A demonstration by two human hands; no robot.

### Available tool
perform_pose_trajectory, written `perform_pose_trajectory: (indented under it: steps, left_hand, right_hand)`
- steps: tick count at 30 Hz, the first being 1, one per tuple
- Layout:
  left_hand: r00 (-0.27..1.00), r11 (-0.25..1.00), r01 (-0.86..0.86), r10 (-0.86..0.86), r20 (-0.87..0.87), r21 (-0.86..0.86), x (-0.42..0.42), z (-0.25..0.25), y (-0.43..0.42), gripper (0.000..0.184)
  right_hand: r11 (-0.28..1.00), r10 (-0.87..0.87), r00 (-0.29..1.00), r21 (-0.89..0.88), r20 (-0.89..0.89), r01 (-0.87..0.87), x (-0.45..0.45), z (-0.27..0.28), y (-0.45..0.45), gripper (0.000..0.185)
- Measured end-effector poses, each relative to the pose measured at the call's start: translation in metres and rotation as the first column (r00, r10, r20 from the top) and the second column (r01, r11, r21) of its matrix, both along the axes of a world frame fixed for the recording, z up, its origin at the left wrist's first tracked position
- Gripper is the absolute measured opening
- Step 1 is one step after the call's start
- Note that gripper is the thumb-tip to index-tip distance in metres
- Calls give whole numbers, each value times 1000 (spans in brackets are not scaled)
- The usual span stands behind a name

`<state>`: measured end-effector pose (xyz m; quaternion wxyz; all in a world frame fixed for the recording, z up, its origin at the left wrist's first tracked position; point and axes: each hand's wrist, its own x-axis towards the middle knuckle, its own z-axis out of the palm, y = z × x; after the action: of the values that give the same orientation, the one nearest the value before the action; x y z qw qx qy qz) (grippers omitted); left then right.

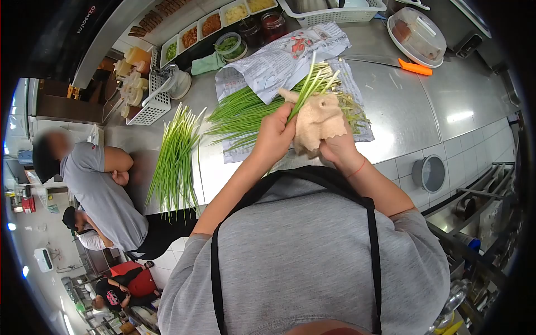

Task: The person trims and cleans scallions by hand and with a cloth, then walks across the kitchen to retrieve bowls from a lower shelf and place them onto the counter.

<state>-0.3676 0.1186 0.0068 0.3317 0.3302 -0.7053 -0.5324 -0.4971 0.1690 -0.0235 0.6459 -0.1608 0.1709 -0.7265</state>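
Note:
In the head view, my left hand [276, 135] is closed around a few spring onions [306, 89], their pale ends pointing up and away from me. My right hand [341, 148] grips a beige cloth [319, 120], which is pressed against the stalks and hides part of them. Just beyond both hands, a large bunch of spring onions [237, 114] lies on newspaper [268, 67], partly covered by a folded sheet. To the left, a separate pile of spring onions [176, 156] rests directly on the steel counter.
A knife with an orange handle [415, 67] lies at the right, near a plate under a clear cover [417, 36]. White trays of chopped food [212, 25] and a basket of bottles [151, 106] line the back left. A co-worker [106, 173] leans at the counter's left end.

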Motion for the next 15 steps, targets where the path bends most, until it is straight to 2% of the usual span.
perform_pose_trajectory:
  steps: [1,2,4,6,7,8,9,10,11,12,13,14,15]
  left_hand:
    - [1000,1000,-24,24,7,6,-1,3,4,15]
    - [993,999,-26,21,119,41,0,13,5,11]
    - [990,998,-1,-9,138,70,5,15,7,12]
    - [986,995,31,-46,161,98,10,13,6,13]
    - [995,979,23,-43,92,202,14,9,5,15]
    - [999,952,22,-31,24,305,16,9,4,17]
    - [999,952,24,-33,25,304,18,10,2,17]
    - [999,943,40,-33,-27,331,18,13,0,18]
    - [996,932,56,-29,-80,357,17,15,-1,19]
    - [994,938,54,-17,-110,342,14,16,-1,20]
    - [994,938,53,-15,-112,343,12,15,-3,20]
    - [994,937,85,-54,-100,338,11,13,-5,18]
    - [992,935,118,-95,-84,334,11,11,-5,16]
  right_hand:
    - [999,-10,995,49,99,5,-2,-1,-1,26]
    - [999,-10,995,54,100,4,-8,0,-4,26]
    - [984,-161,987,74,-25,162,-32,7,-14,27]
    - [952,-283,956,100,-77,290,-61,13,-24,31]
    - [951,-286,955,100,-74,293,-70,14,-25,31]
    - [960,-257,966,105,-26,259,-76,14,-27,36]
    - [969,-227,974,107,22,224,-82,14,-26,40]
    - [997,-74,990,38,119,70,-81,-1,-22,42]
    - [997,-73,990,37,117,69,-70,0,-14,42]
    - [998,17,992,63,128,-25,-50,3,-3,41]
    - [989,107,984,89,141,-120,-37,5,1,41]
    - [988,108,984,91,141,-121,-32,-7,-3,41]
    - [941,327,943,-113,66,-319,-25,-22,-7,38]
